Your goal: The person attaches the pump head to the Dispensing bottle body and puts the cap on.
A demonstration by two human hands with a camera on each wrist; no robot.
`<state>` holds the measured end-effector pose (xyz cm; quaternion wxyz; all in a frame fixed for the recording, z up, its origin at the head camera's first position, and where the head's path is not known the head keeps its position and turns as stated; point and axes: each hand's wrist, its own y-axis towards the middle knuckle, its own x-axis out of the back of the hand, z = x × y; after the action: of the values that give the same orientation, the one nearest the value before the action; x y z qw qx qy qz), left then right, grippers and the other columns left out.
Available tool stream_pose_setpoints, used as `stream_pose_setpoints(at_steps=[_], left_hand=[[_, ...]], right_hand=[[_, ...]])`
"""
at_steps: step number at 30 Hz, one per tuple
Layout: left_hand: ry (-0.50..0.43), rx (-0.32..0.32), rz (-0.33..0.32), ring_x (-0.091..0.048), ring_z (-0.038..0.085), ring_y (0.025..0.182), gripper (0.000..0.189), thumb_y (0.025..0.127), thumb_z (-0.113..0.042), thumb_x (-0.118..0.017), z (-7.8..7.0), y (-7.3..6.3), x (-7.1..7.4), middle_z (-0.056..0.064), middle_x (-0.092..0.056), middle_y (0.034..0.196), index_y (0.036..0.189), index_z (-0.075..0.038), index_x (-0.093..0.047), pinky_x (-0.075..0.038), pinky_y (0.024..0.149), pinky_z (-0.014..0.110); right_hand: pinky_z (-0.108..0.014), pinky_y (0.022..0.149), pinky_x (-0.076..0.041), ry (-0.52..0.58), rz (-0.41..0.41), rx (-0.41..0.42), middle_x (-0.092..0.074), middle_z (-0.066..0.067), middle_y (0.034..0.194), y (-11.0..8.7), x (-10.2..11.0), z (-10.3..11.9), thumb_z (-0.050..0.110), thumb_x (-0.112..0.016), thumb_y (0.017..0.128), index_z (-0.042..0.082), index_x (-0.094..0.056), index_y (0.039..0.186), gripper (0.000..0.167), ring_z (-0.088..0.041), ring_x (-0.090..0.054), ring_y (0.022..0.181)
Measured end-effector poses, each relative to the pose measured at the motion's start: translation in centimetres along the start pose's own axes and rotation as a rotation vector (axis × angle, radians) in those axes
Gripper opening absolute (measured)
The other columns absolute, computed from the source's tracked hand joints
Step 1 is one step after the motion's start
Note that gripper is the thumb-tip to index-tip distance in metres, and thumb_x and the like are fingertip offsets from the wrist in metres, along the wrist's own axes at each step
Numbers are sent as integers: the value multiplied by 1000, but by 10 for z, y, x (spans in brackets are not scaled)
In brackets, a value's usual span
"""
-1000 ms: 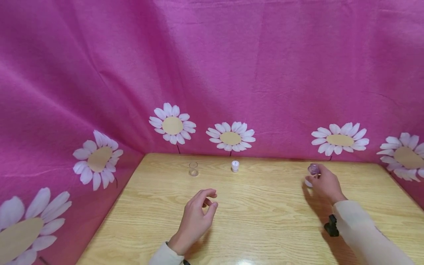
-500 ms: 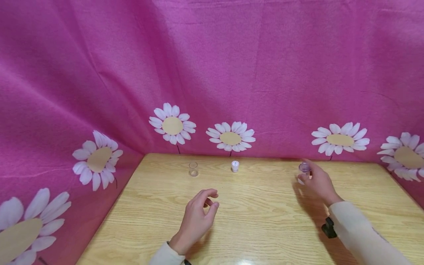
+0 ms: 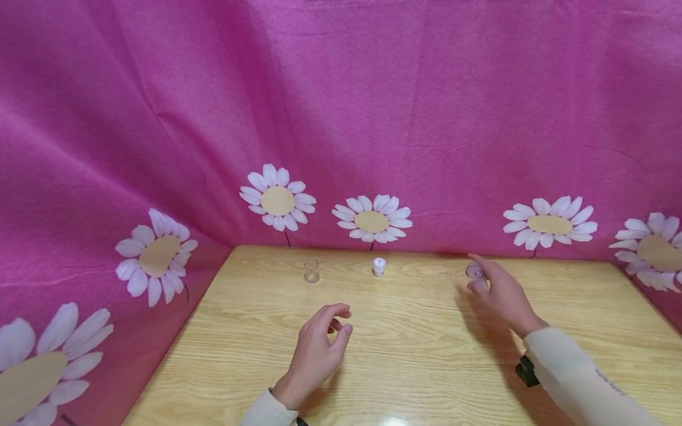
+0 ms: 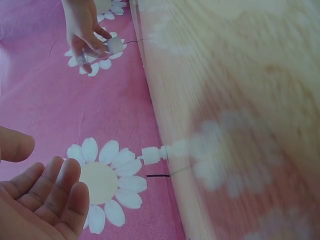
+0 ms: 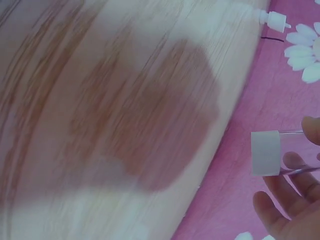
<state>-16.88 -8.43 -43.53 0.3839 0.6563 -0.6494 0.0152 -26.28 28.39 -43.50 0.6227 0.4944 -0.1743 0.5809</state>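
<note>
In the head view my right hand (image 3: 506, 296) grips a small clear cylinder (image 3: 473, 271) over the right part of the table. The right wrist view shows its white lower end (image 5: 265, 153) clear of the tabletop, with thumb and fingers around the clear wall. My left hand (image 3: 317, 349) hovers over the table's near middle, fingers loosely bent and holding nothing. Beyond it, near the back edge, stands a small white piece (image 3: 379, 267) with a narrow tip, seen also in the left wrist view (image 4: 151, 155). Left of that piece is a clear cup (image 3: 311, 271).
A wooden table (image 3: 394, 349) with a glossy top spreads beneath both hands. Pink cloth (image 3: 341, 118) printed with white daisies hangs behind it and along the left side. A dark device (image 3: 526, 371) is strapped at the right wrist.
My right hand has moved left across the table with the clear cylinder, staying near the back. The left hand, the white piece and the clear cup keep their places.
</note>
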Motion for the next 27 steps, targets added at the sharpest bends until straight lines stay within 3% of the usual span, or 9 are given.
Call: stream_pose_setpoints(at_steps=[9, 18, 23, 27], left_hand=[[3, 9, 6, -64, 7, 80, 28, 89, -5, -68, 1, 0, -1, 1, -71, 104, 116, -10, -65, -56, 75, 31], [8, 8, 3, -63, 6, 80, 27, 89, -5, -68, 2, 0, -1, 0, -71, 104, 115, -10, -65, -56, 75, 30], [18, 11, 8, -63, 6, 80, 27, 89, -5, -68, 2, 0, -2, 0, -71, 105, 116, -10, -65, -54, 75, 26], [24, 20, 19, -63, 6, 81, 27, 90, -6, -67, 3, 0, -2, 1, -71, 106, 116, -10, -65, -55, 76, 29]], right_hand=[[-64, 99, -43, -39, 30, 42, -56, -33, 131, -1, -4, 19, 3, -70, 86, -3, -45, 142, 62, -50, -54, 120], [-57, 90, -51, -10, -57, 101, -66, -24, 110, 0, -9, 36, 2, -75, 83, -5, -55, 120, 43, -40, -64, 103], [-54, 87, -51, -10, -82, 146, -67, -20, 109, 0, -13, 36, 3, -76, 81, -1, -60, 118, 40, -35, -64, 101], [-53, 85, -51, -20, -87, 160, -67, -18, 108, 1, -15, 36, 3, -77, 81, 1, -61, 119, 41, -33, -63, 98]])
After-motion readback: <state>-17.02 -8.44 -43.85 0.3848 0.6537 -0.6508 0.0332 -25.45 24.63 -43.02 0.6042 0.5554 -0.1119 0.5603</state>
